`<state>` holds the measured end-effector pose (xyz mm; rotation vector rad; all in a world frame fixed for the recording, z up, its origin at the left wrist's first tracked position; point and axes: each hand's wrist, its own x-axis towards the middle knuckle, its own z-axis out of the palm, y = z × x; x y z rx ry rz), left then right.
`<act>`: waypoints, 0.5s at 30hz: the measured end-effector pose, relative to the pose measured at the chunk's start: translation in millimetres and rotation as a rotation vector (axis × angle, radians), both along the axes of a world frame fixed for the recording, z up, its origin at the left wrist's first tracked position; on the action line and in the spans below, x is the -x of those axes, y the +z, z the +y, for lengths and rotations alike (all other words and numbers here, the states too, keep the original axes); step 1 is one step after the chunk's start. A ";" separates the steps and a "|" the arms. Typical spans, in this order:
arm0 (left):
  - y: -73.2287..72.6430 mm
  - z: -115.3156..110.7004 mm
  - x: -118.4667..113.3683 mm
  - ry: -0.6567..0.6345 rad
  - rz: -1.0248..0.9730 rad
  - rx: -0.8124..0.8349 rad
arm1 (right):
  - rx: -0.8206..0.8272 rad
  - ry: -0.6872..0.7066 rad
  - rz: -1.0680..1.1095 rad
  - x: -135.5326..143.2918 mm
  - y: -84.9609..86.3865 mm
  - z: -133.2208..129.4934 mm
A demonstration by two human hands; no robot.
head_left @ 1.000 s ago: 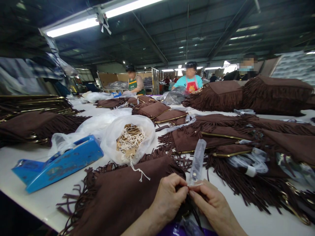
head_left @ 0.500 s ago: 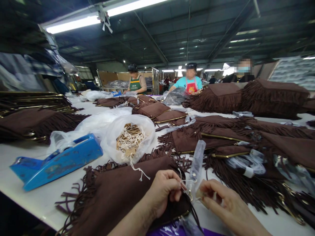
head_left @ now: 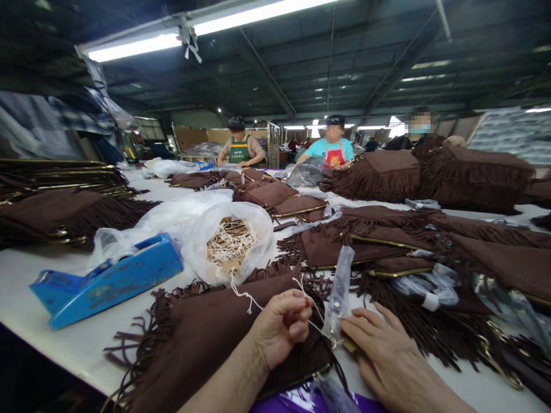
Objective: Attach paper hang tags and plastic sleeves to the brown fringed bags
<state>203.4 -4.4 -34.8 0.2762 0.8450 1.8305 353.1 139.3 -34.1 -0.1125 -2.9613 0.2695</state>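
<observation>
A brown fringed suede bag (head_left: pixel 202 344) lies in front of me, its gold zipper edge near my wrists. My left hand (head_left: pixel 284 327) is above the bag, with fingers pinched on a white string (head_left: pixel 317 328). This string runs to a metal ring at the bottom of a clear plastic-wrapped strap (head_left: pixel 339 287). My right hand (head_left: pixel 379 350) rests palm down beside the ring, its fingers over a small tan tag (head_left: pixel 348 345); most of the tag is hidden.
A white plastic bag (head_left: pixel 253 252) holds tan tags with white strings. Left of it lies a blue tape dispenser (head_left: pixel 116 281). Brown fringed bags (head_left: pixel 370 241) cover the right side. Stacked bags (head_left: pixel 64 209) lie left. Several people work across the table.
My left hand has moved slightly left and lower, stretching the string. The right hand has turned palm down and flattened over the tag. The view has shifted slightly.
</observation>
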 end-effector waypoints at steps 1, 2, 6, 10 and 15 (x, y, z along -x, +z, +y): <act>-0.9 -0.4 0.9 0.000 -0.006 -0.011 | -0.010 0.014 0.008 1.3 -1.9 0.2; -1.5 -0.6 1.4 0.002 -0.009 -0.020 | -0.005 0.027 0.006 2.5 -3.0 0.5; 1.2 -0.2 -1.2 0.016 0.047 -0.001 | 0.259 -0.014 0.034 2.6 4.1 1.2; 6.5 -1.8 -11.4 0.044 0.242 0.084 | 1.040 -0.189 -0.108 -4.3 17.7 -7.8; 4.6 -18.0 -27.3 -0.025 0.393 0.145 | 1.838 -0.265 -0.189 -4.9 18.0 -33.8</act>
